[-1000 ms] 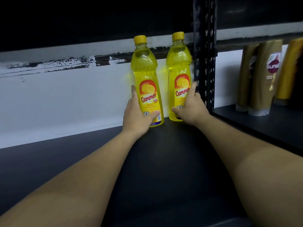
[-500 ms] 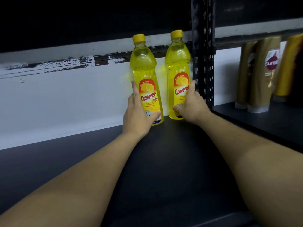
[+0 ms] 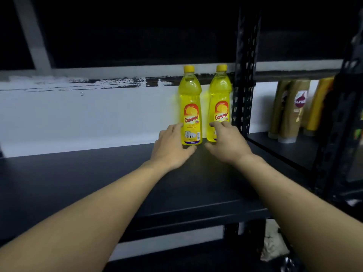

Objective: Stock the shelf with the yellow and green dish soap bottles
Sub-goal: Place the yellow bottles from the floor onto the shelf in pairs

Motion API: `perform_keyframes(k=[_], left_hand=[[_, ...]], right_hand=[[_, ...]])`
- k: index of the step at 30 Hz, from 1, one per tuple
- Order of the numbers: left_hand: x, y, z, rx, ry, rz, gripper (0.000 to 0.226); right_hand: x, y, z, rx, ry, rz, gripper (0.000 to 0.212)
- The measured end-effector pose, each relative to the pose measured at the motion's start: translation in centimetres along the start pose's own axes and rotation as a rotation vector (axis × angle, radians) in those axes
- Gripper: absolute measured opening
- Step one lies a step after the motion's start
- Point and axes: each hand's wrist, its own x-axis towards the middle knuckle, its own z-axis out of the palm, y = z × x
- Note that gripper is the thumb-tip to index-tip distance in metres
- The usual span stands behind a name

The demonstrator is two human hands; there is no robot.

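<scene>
Left bottle point(image 3: 190, 95) bright yellow with yellow cap point(image 3: 189, 68), right bottle point(image 3: 220, 91) the same, labels point(image 3: 191, 116) red and orange, shelf point(image 3: 78, 183) black, wall point(image 3: 88, 118) white with scratchy black stripe, post point(image 3: 244, 75) black, side bottles point(image 3: 290, 118) golden brown.

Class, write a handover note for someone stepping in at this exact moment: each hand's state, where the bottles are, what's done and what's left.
Left hand: open, fingers against the lower side of the left yellow bottle, thumb by its base.
Right hand: open, fingers on the lower front of the right yellow bottle.
Both bottles stand upright, side by side, labels forward, at the back of the shelf, next to the post.
Done: two yellow bottles placed.
Left: no green bottles in view. Probably fetch them and fill the row leftward.
</scene>
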Motion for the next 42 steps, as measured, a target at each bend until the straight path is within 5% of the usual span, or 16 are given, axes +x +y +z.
perform_keyframes(k=[6, 17, 26, 42], left_hand=[[-6.4, 2.1, -8.9, 0.260, -0.099, 0.102, 0.076], [-19.8, 2.9, -17.0, 0.333, -0.091, 0.138, 0.060], [-28.4, 0.2, -10.4, 0.326, -0.141, 0.133, 0.039], [-50.5, -12.5, 10.4, 0.291, -0.905, -0.230, 0.048]], right_hand=[[-6.9, -5.9, -5.2, -0.156, -0.010, -0.112, 0.065], [-18.7, -12.8, -6.6, -0.121, -0.020, -0.225, 0.057], [-26.3, -10.8, 2.2, -0.076, -0.170, -0.192, 0.047], [-44.6, 0.5, 21.3, -0.130, -1.013, 0.123, 0.049]])
